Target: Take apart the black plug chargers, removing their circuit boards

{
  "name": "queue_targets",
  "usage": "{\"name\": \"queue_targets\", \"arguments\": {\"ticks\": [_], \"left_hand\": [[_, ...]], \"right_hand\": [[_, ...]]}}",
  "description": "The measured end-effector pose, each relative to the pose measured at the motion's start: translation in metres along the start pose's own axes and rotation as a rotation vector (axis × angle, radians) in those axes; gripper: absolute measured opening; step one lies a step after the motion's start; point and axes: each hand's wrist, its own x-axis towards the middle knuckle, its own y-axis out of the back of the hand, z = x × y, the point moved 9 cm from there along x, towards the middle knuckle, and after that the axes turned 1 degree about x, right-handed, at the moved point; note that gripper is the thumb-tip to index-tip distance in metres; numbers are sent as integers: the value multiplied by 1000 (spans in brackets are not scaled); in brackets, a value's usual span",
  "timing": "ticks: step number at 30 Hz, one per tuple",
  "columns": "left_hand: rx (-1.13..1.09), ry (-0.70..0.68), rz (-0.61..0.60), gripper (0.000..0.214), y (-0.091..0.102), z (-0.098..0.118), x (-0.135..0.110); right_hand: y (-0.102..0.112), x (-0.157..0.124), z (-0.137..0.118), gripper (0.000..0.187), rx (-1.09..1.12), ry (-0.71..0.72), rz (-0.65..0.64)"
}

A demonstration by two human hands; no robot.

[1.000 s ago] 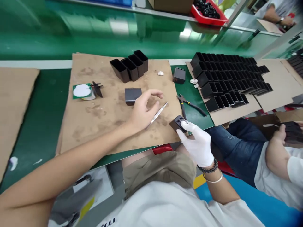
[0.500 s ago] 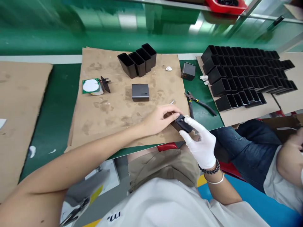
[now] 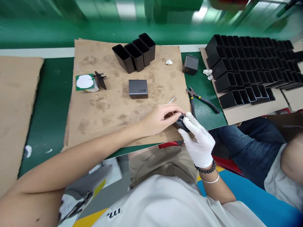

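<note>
At the front edge of the cardboard, both hands are on a black charger (image 3: 182, 125) with metal plug prongs on its upper face. My bare left hand (image 3: 159, 119) grips its left end, fingers closed over it. My right hand (image 3: 200, 143), in a white glove, has its thumb at the near side and fingers by the prongs. Much of the charger is hidden by the fingers. Behind my left hand a pointed metal tip (image 3: 172, 99) sticks out. Close by on the right lie cutting pliers (image 3: 193, 93) with black and yellow handles.
Another charger block (image 3: 138, 88) lies mid-cardboard, left of which is a circuit board (image 3: 82, 82) with a plug plate. Several empty black cases (image 3: 125, 60) stand behind. To the right are a charger (image 3: 190, 65), white bits (image 3: 208, 73) and rows of cases (image 3: 223, 83). A person (image 3: 255, 148) sits at right.
My gloved fingers have shifted across the charger's prong face, now covering more of it. The charger stays between both hands. The whole view has tilted down a little.
</note>
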Motion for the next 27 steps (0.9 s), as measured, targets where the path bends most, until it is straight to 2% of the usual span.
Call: {"name": "queue_targets", "arguments": {"ticks": [2,8,11,15,17,19,22,25,27], "left_hand": [[31,-20,5,28,0,3,-1],[163,-132,-29,30,-1,14,-3],[184,-146,-35,31,-1,14,-3],[160,-148,-15,32,-2,11,-5],[139,-140,71,32,3,9,-8],[125,-131,218,34,13,8,-12],[138,-130,418,35,30,8,-18],[164,-144,508,33,39,11,-19],[156,-159,528,31,41,11,-19]], "right_hand": [[-2,2,-1,55,-73,23,-55],[0,12,0,34,-193,-30,-208],[-1,17,-1,29,-220,-22,-209],[0,21,-2,26,-134,1,-176],[7,21,-6,25,-124,35,-156],[16,20,-10,28,-151,37,-140],[21,17,-6,34,-160,-39,-117],[14,16,-1,29,-100,-61,-53],[4,18,4,27,-54,-55,-63]]}}
